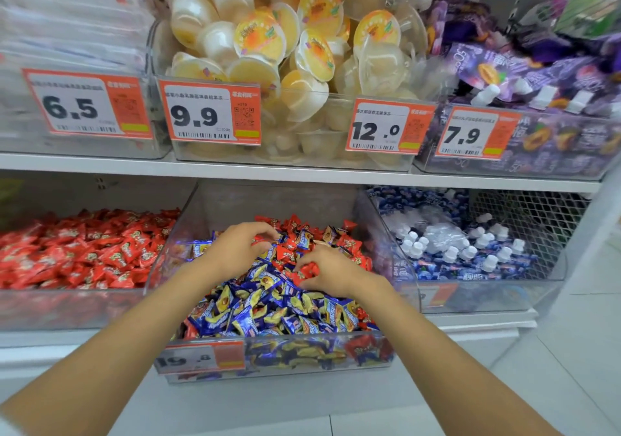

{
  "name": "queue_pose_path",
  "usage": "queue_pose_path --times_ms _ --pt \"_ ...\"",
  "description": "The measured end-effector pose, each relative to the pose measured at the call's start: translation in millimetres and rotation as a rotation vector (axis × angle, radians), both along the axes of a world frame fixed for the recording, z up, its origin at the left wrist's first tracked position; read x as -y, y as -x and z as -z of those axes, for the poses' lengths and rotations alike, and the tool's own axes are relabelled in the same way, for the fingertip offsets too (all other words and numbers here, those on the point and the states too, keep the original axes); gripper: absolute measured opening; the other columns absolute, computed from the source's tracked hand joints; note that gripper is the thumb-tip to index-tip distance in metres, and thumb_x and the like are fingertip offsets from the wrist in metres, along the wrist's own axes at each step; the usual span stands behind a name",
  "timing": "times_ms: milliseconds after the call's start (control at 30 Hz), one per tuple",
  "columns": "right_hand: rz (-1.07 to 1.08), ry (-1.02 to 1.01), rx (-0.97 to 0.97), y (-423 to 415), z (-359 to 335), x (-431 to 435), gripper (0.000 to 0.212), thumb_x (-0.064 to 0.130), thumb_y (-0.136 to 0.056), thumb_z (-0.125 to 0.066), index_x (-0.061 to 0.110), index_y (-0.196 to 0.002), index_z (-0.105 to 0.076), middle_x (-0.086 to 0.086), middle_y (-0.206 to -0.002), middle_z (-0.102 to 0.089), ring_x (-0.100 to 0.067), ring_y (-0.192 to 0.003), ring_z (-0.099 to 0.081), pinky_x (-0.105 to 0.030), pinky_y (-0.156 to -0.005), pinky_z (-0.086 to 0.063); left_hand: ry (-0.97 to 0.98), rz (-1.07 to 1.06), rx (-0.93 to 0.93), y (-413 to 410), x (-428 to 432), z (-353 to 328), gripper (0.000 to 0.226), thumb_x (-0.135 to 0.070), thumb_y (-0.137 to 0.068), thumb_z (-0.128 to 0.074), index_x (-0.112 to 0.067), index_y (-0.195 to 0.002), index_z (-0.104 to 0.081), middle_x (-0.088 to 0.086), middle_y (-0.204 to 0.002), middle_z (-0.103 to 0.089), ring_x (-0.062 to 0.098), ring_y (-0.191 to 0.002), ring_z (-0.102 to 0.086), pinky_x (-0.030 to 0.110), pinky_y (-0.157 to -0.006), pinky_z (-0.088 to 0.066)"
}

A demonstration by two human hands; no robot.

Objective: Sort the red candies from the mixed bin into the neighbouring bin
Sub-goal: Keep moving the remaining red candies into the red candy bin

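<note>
My left grip (240, 249) curled onto red candies (293, 224) in the mixed bin (285, 356), right grip (327, 272) clutching several, neighbouring bin (67, 308) full of red.

Lower centre of the frame: the mixed bin (275, 200), filled with candies (268, 314). The left hand (240, 245) and right hand (331, 272) both lie on the heap near its middle, the left farther back. The neighbouring bin (67, 311) adjoins it at lower left, and a bin of spouted pouches (487, 297) at lower right. A shelf board (302, 170) runs above all three and carries a bin of jelly cups (302, 154) at upper centre.
</note>
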State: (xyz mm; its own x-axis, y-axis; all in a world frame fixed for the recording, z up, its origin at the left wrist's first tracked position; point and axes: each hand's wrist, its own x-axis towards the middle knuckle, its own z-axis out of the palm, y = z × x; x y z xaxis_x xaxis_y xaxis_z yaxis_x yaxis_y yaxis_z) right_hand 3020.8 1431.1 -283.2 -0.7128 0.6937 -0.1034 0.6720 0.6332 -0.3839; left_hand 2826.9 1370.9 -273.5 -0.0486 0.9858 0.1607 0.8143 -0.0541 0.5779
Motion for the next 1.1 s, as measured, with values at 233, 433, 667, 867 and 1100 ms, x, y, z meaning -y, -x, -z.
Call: queue_pose_path --times_ms 233,433,667,867,1100 --pt "0.223 0.061 -0.377 -23 -22 -12 0.022 0.029 -0.084 -0.071 0.017 -0.086 -0.053 0.002 -0.083 -0.054 -0.014 -0.073 -0.049 -0.028 -0.068 -0.039 0.080 0.025 -0.243 -19 -22 10 0.044 -0.046 -0.083 -0.066 -0.033 -0.125 -0.058 -0.004 -0.121 -0.052 0.019 -0.113 -0.053 0.036 -0.089 -0.046" --pt "0.202 0.108 -0.454 -21 -27 -15 0.036 0.017 -0.093 -0.060 0.022 -0.127 -0.053 0.001 -0.120 -0.059 -0.024 -0.095 -0.059 -0.037 -0.085 -0.047 0.137 -0.005 -0.346 -21 -31 9 0.031 -0.041 -0.084 -0.068 -0.029 -0.111 -0.058 -0.004 -0.110 -0.060 0.016 -0.085 -0.057 0.032 -0.071 -0.045" --pt "0.248 0.044 -0.418 13 -18 -37 0.023 0.036 -0.081 -0.074 0.021 -0.077 -0.057 0.006 -0.076 -0.061 -0.012 -0.072 -0.056 -0.027 -0.066 -0.041 0.029 -0.080 -0.212 4 -16 -3 0.040 -0.040 -0.093 -0.055 -0.026 -0.130 -0.056 -0.003 -0.134 -0.057 0.022 -0.121 -0.054 0.039 -0.096 -0.046" --pt "0.212 -0.034 -0.061 36 -5 -50 0.051 0.050 -0.082 -0.067 0.016 -0.119 -0.058 -0.006 -0.115 -0.064 -0.028 -0.104 -0.060 -0.036 -0.085 -0.049 0.037 -0.103 -0.098 15 -6 -3 0.025 -0.037 -0.092 -0.059 -0.022 -0.110 -0.066 -0.001 -0.123 -0.063 0.020 -0.114 -0.057 0.036 -0.095 -0.044" --pt "0.285 -0.102 0.243 0 -35 -52 0.028 0.028 -0.085 -0.068 0.013 -0.072 -0.049 -0.006 -0.086 -0.059 -0.030 -0.086 -0.060 -0.032 -0.069 -0.046 0.063 -0.013 -0.046 6 -9 2 0.016 -0.026 -0.093 -0.059 -0.032 -0.107 -0.057 -0.004 -0.125 -0.059 0.022 -0.097 -0.063 0.038 -0.086 -0.050"
